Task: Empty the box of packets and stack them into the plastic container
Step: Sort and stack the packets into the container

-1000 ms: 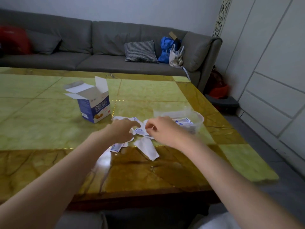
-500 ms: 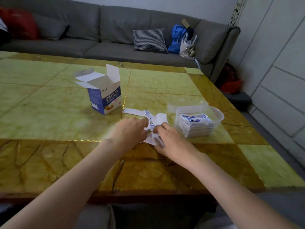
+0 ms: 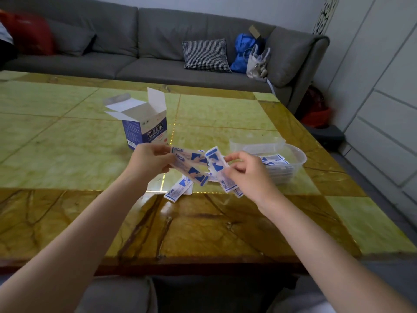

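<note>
Head view. Both hands were raised above the desk (image 3: 67, 141) at the centre of the frame, each closed on packets. The left hand (image 3: 150, 162) pinched a fanned pair of long blue-and-white packets (image 3: 191, 164) by their left ends, so that they pointed toward the lower right. The right hand (image 3: 247, 175) gripped a second small bundle of packets (image 3: 220, 170) between thumb and fingers, with the bundle hanging down and to the left of the palm; the two bundles met or overlapped near the middle, and which it was could not be told. Below the hands, a few loose packets (image 3: 177, 189) lay flat on the desk at the seam between the green and the brown tiles.

The box (image 3: 144, 129), blue and white with its top flaps open, stood upright on the desk just above and left of the left hand. The clear plastic container (image 3: 293, 161) sat on the desk right of centre, partly hidden behind the right hand, with a stack of packets (image 3: 274, 160) already inside it. A clear lid (image 3: 255, 141) lay just behind the container.

A grey sofa (image 3: 158, 53) with a checked cushion (image 3: 206, 55) and a blue bag (image 3: 243, 51) filled the upper part of the frame.
</note>
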Available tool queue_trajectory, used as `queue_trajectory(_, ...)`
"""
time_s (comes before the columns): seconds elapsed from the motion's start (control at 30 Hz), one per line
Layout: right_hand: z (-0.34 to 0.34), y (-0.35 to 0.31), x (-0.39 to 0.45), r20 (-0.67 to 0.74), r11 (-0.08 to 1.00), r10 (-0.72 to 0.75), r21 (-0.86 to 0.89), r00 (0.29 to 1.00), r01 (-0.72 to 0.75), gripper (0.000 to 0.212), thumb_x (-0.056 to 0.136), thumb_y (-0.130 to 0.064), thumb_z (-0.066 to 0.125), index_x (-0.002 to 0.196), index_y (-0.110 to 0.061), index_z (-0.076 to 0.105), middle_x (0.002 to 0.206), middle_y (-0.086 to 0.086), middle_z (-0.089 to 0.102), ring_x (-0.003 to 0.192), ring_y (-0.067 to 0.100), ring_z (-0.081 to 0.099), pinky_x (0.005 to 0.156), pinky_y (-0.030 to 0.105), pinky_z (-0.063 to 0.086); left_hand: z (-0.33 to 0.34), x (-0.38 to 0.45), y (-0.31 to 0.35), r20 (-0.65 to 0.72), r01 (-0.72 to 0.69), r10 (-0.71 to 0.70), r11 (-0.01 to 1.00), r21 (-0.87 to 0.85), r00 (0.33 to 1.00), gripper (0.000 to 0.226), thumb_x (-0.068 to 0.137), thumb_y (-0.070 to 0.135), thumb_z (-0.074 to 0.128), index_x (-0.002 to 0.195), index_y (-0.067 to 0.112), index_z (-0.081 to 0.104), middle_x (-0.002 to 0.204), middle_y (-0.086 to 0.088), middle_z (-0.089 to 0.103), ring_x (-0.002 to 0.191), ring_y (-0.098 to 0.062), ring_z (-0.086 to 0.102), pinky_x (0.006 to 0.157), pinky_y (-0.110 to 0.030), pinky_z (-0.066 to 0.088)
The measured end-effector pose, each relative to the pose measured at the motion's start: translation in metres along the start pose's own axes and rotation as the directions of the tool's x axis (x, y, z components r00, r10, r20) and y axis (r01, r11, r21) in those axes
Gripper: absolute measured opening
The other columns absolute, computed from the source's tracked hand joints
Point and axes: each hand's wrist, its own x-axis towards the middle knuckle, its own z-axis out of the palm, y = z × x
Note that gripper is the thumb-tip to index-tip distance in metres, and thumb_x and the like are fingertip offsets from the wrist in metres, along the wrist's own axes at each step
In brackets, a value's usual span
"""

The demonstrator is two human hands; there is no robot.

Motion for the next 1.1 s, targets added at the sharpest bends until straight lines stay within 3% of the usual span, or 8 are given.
queue_trajectory(0.1,-0.002,-0.004,-0.004,0.123,0.904,0.184,0.368,0.975,-0.217,0.027,0.092,0.003,0.046,0.113,-0.013,0.048,0.084,0.01,0.071,0.074,0.022,0.069,0.08,0.044,0.055,0.0,-0.005,0.0,0.039,0.045,-0.044,0.999,-0.016,0.998,0.009,0.085,0.003,0.059,0.091,0.008,0.064,0.078,-0.004,0.064,0.065,-0.01,0.062,0.054,-0.014,0.054)
queue_trajectory(0.27,0.002,-0.005,-0.007,0.241,0.641,0.252,0.684,0.937,-0.348,0.041,0.088,0.019,0.038,0.119,-0.008,0.042,0.091,0.016,0.065,0.072,0.023,0.067,0.059,0.027,0.056,0.005,-0.01,0.004,-0.003,0.135,-0.144,0.932,-0.335,0.99,0.003,0.086,0.0,0.058,0.083,0.001,0.057,0.087,-0.013,0.062,0.071,-0.018,0.063,0.055,-0.015,0.056)
queue_trajectory(0.5,0.012,-0.01,-0.009,0.287,0.419,0.293,0.819,0.912,-0.392,0.023,0.089,0.014,0.043,0.094,-0.003,0.056,0.084,0.012,0.063,0.074,0.019,0.061,0.066,0.029,0.054,0.028,-0.025,0.009,0.114,0.251,-0.224,0.818,-0.518,0.968,0.004,0.087,0.002,0.057,0.088,-0.002,0.055,0.086,-0.013,0.064,0.068,-0.014,0.069,0.057,-0.016,0.057)
queue_trajectory(0.7,0.022,-0.013,-0.004,0.229,0.467,0.306,0.81,0.924,-0.355,0.026,0.094,0.005,0.039,0.103,-0.004,0.062,0.086,0.009,0.064,0.077,0.017,0.058,0.068,0.029,0.049,0.042,-0.037,0.005,0.216,0.146,-0.098,0.965,-0.219,0.971,0.011,0.087,0.011,0.059,0.089,0.001,0.061,0.081,-0.01,0.066,0.062,-0.01,0.065,0.059,-0.018,0.056)
queue_trajectory(0.87,0.026,-0.019,-0.003,0.08,0.759,0.223,0.611,0.972,-0.224,0.024,0.095,-0.003,0.043,0.1,-0.014,0.063,0.095,0.006,0.068,0.084,0.017,0.06,0.077,0.027,0.046,0.029,-0.025,0.002,0.385,-0.134,0.027,0.957,0.256,0.923,0.007,0.084,0.017,0.064,0.088,0.012,0.064,0.087,-0.003,0.067,0.079,-0.014,0.064,0.077,-0.029,0.056)
queue_trajectory(0.93,0.019,-0.02,0.0,-0.124,0.985,-0.05,0.161,0.991,0.07,0.022,0.095,-0.005,0.043,0.103,-0.012,0.062,0.093,0.006,0.067,0.078,0.013,0.059,0.067,0.017,0.046,0.014,-0.015,-0.001,0.319,-0.258,0.083,0.786,0.562,0.944,0.023,0.084,0.028,0.063,0.101,0.012,0.064,0.097,0.0,0.064,0.091,-0.016,0.061,0.083,-0.03,0.05)
queue_trajectory(1.0,0.012,-0.015,0.002,-0.05,0.848,-0.362,-0.432,0.931,0.306,0.027,0.094,-0.002,0.041,0.112,-0.011,0.06,0.092,0.003,0.06,0.085,0.017,0.055,0.074,0.024,0.045,0.001,-0.01,-0.006,0.206,-0.201,0.061,0.602,0.773,0.977,0.032,0.087,0.038,0.056,0.101,0.01,0.062,0.1,-0.002,0.063,0.091,-0.02,0.059,0.075,-0.029,0.044)
queue_trajectory(1.1,0.018,0.001,-0.002,0.225,0.587,-0.333,-0.711,0.916,0.388,0.033,0.091,0.002,0.038,0.113,-0.014,0.057,0.101,0.003,0.058,0.103,0.024,0.048,0.074,0.031,0.036,0.004,-0.012,-0.014,0.213,-0.154,-0.082,0.454,0.878,0.974,0.044,0.087,0.05,0.049,0.092,0.007,0.06,0.092,-0.006,0.059,0.088,-0.022,0.055,0.071,-0.029,0.041)
